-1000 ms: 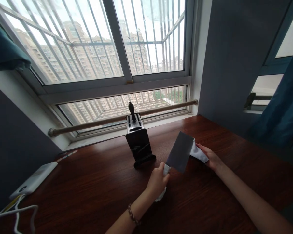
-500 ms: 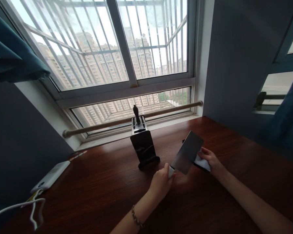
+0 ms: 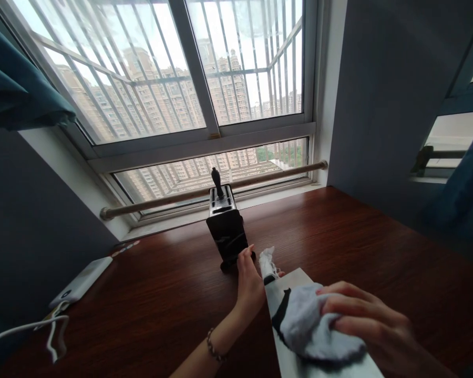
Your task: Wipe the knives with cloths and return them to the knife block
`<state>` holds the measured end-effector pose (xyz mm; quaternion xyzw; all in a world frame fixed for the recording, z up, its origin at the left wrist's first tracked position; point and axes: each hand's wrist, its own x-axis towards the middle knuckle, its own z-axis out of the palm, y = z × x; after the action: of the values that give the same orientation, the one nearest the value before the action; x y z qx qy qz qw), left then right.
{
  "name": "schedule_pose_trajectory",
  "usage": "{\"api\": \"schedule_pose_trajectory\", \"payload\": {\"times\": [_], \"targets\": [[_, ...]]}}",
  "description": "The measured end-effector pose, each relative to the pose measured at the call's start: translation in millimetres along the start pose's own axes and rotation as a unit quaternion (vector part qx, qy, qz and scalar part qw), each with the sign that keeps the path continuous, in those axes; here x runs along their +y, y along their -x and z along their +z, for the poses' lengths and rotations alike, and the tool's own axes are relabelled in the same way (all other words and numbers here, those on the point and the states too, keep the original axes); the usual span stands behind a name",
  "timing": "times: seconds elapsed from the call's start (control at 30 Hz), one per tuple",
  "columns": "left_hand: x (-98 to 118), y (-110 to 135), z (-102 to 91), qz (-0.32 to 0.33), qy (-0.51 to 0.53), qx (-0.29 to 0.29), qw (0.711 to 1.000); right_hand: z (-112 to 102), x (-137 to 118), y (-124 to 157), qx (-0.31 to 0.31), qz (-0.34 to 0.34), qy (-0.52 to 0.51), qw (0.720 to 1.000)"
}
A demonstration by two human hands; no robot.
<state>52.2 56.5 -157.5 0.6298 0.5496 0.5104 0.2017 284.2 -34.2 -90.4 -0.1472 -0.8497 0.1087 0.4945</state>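
Observation:
A cleaver [image 3: 286, 283] with a broad pale blade lies tilted low in the view, its blade toward me. Its handle [image 3: 267, 264], wrapped in crinkled white plastic, points away. My left hand [image 3: 252, 286] is closed around the handle from the left; a fingertip shows on its right side, and the rest of the grip is partly hidden. In my right hand [image 3: 364, 315] is a bunched grey-white cloth [image 3: 311, 320] with a dark edge, pressed flat on the blade and covering much of it.
Beyond my left hand stands a black upright stand [image 3: 226, 233], before a metal-topped holder [image 3: 222, 200] with one dark handle [image 3: 216, 178] sticking up. A white box-like device [image 3: 82, 281] with a white cable [image 3: 27, 332] lies left on the wooden table [image 3: 161, 294]. A barred window is behind.
The cleaver has come nearer and turned, its handle now pointing away from me. My right hand has moved closer with the cloth, from the blade's edge onto its face.

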Motion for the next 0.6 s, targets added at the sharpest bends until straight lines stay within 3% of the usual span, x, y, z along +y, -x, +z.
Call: {"api": "schedule_pose_trajectory", "payload": {"times": [0.07,0.1,0.17,0.23,0.33,0.43,0.5,0.6], "targets": [[4,1,3.3,-0.155,0.097,-0.063,0.981,2,-6,5,-0.029,-0.033,0.067,0.997],[5,2,4.1,-0.232,0.159,-0.131,0.951,3,-7,8,-0.031,-0.045,0.087,0.995],[7,4,3.7,-0.338,0.286,-0.266,0.856,6,-6,11,-0.018,-0.047,0.101,0.994],[9,7,1.1,-0.371,0.412,-0.320,0.769,8,-6,12,0.016,-0.038,0.092,0.995],[15,7,-3.9,-0.359,0.597,-0.287,0.658,9,-10,16,0.076,0.009,0.077,0.994],[34,2,-6.6,-0.401,0.694,-0.214,0.559,8,-14,28,0.145,0.054,0.077,0.985],[52,-6,-7.2,-0.444,0.711,-0.147,0.526,8,-13,40,0.181,0.092,0.072,0.976],[81,-23,-14.0,-0.422,0.732,-0.095,0.526,8,-4,59,0.254,0.214,0.081,0.940]]}}
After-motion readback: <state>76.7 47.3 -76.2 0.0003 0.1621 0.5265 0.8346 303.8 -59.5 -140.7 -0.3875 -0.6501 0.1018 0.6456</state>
